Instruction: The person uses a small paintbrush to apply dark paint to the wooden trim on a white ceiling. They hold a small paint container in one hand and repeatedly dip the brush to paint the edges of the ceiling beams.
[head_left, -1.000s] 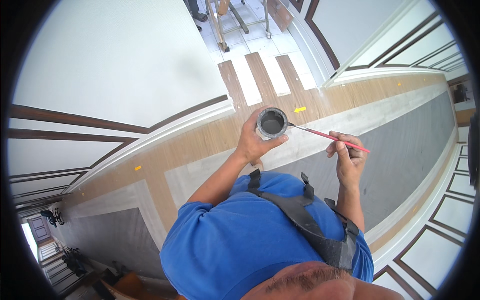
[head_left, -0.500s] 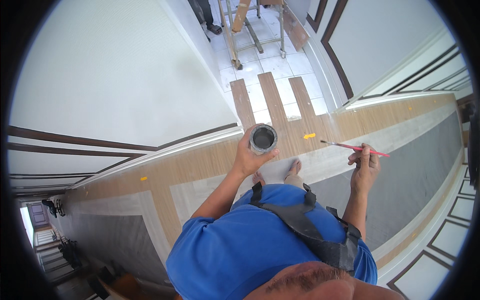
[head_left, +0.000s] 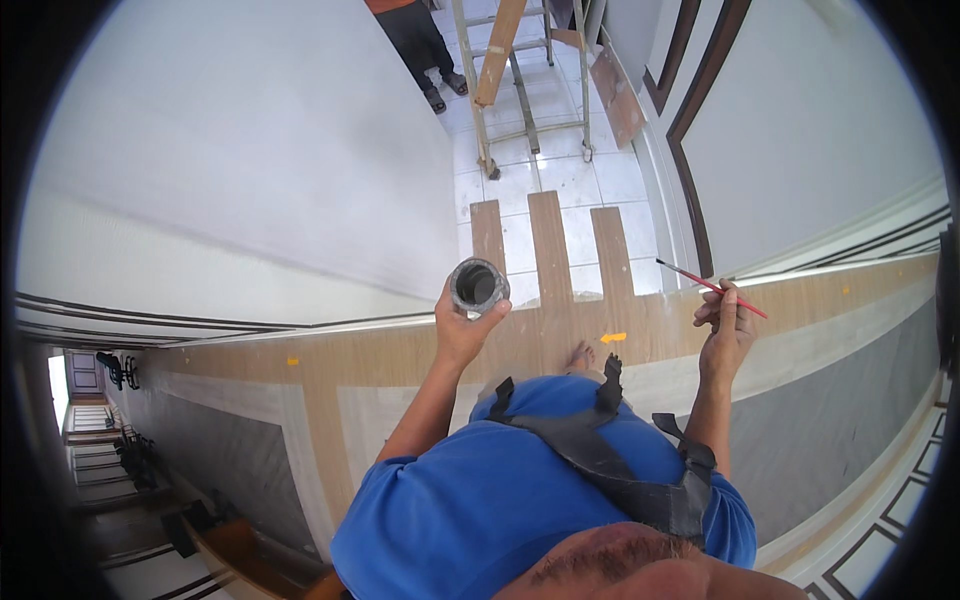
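My left hand (head_left: 462, 331) is wrapped round a round can (head_left: 480, 287) with a smeared grey rim. Its inside looks dark grey, though the contents are hard to make out. Off to the right, my right hand (head_left: 727, 322) pinches a thin red-handled paintbrush (head_left: 718, 289). The brush's dark tip points up and to the left, touching nothing. Both hands are held out in front of me, well apart, above the wood-look floor strip (head_left: 420, 352).
Ahead, wood planks (head_left: 548, 245) reach onto white tiles (head_left: 620, 178). A stepladder (head_left: 530, 128) stands there with a board leaning on it. Another person (head_left: 415, 45) stands at the far left of it. Panelled walls flank the opening. Yellow tape (head_left: 613, 338) marks the floor near my foot.
My view has shifted forward, showing more of the other person and the ladder. The can has moved left and tilted; the brush stays in my right hand, its tip slightly higher.
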